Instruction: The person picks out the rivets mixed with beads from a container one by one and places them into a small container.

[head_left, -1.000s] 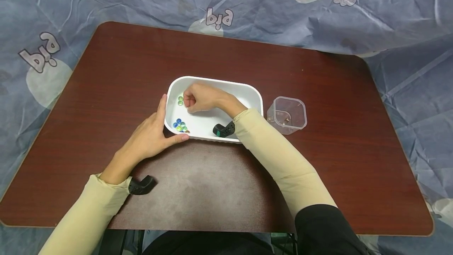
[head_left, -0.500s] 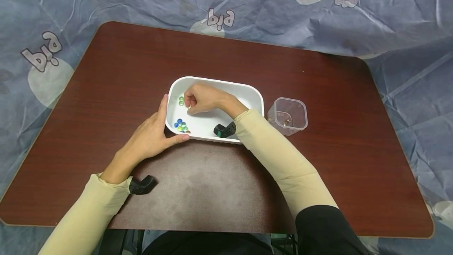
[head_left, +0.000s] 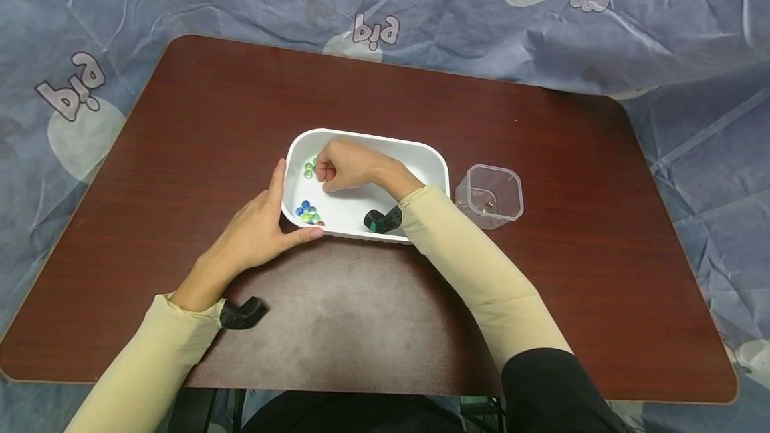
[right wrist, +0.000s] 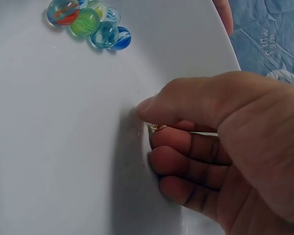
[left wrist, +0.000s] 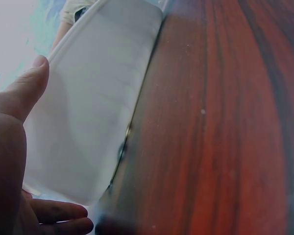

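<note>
In the head view, my left hand (head_left: pixel 255 229) spans the near left corner of a white tray (head_left: pixel 430 160). Its thumb rests on the near rim and its fingers lie straight along the left end. Inside the tray, my right hand (head_left: pixel 351 166) has its fingers curled low over the floor. The right wrist view shows a tiny gold-coloured ring-like piece (right wrist: pixel 158 127) pinched between thumb and index finger. Glass marbles (right wrist: pixel 85 23) in blue, green and orange cluster at the tray's near left corner. More green marbles (head_left: pixel 309 171) sit left of the right hand, partly hidden by it.
A clear plastic tub (head_left: pixel 490 194) stands right of the tray, with small gold-coloured bits (head_left: pixel 488 206) at its bottom. Both rest on a dark red-brown wooden table (head_left: pixel 577 239). A blue printed cloth (head_left: pixel 445 32) lies beyond the table's far edge.
My right hand has shifted slightly right, showing more of the green marbles beside it. The left hand keeps its place on the tray.
</note>
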Demonstrator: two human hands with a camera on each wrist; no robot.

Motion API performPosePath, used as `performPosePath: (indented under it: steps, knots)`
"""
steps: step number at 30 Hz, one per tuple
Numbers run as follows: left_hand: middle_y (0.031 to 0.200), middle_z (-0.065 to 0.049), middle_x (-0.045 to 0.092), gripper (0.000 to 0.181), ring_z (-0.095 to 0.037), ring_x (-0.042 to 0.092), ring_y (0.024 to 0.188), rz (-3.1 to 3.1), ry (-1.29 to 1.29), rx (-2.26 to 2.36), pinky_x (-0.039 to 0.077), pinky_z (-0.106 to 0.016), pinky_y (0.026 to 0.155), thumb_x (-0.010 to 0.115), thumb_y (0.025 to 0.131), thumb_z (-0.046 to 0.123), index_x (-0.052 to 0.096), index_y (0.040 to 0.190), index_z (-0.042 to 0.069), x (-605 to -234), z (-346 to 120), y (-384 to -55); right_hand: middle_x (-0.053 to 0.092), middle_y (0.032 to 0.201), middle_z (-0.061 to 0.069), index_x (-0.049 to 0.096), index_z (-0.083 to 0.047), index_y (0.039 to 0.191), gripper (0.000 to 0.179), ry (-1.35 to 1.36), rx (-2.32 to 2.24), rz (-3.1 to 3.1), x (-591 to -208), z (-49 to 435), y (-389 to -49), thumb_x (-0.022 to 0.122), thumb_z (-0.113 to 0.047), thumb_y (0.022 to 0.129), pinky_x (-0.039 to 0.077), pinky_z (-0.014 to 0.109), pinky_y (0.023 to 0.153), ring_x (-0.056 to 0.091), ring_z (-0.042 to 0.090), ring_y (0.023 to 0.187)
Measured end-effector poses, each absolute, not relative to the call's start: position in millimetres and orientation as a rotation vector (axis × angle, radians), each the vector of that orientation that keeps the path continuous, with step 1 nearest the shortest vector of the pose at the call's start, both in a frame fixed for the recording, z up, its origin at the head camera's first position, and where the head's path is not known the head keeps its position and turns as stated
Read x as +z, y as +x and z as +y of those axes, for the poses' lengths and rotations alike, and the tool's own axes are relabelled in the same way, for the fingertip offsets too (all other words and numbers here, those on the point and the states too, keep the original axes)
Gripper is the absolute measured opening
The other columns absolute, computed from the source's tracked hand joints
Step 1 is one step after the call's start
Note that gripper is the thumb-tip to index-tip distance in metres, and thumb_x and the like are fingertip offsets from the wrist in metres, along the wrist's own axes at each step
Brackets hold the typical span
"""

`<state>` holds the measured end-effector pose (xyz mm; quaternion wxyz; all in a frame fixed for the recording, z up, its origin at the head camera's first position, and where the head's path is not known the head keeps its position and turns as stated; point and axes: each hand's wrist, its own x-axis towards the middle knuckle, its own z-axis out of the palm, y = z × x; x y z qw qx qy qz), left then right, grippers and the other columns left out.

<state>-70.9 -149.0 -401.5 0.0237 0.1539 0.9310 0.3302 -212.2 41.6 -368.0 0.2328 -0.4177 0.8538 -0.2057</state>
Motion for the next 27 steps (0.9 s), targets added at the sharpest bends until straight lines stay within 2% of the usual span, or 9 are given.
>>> performPosePath:
  steps: [13,14,19,27]
  knots:
    - [0.137,-0.027,0.049,0.123,-0.039,0.051,0.123,2.864,0.472,1.03,0.041,-0.055,0.096,0.073,0.082,0.059,-0.009,0.157,0.005,-401,-150,-71,0.062,0.071,0.001,0.068,-0.006,0.079,0.008,-1.138,-0.551,2.351,-363,45,-212,0.068,0.002,0.079,0.044,0.023,0.068,0.054,0.011,0.069]
    - [0.137,-0.027,0.049,0.123,-0.039,0.051,0.123,2.864,0.47,1.028,0.041,-0.055,0.096,0.073,0.083,0.059,-0.009,0.157,0.005,-401,-150,-71,0.061,0.071,0.001,0.068,-0.006,0.079,0.008,-1.14,-0.548,2.356,-362,45,-212,0.068,0.002,0.079,0.043,0.023,0.073,0.054,0.011,0.069]
    - [0.139,-0.026,0.047,0.122,-0.038,0.05,0.125,2.86,0.459,1.029,0.04,-0.055,0.097,0.071,0.083,0.06,-0.009,0.157,0.005,-401,-149,-71,0.063,0.073,-0.001,0.069,-0.009,0.081,0.006,-1.159,-0.543,2.384,-357,48,-215,0.069,-0.003,0.08,0.041,0.025,0.08,0.055,0.01,0.07]
    - [0.145,-0.026,0.043,0.124,-0.038,0.047,0.13,2.854,0.43,1.032,0.039,-0.055,0.099,0.072,0.081,0.062,-0.008,0.158,0.006,-401,-148,-71,0.066,0.079,0.001,0.072,-0.006,0.087,0.003,-1.14,-0.633,2.404,-345,55,-217,0.072,-0.007,0.083,0.047,0.023,0.071,0.059,0.012,0.074]
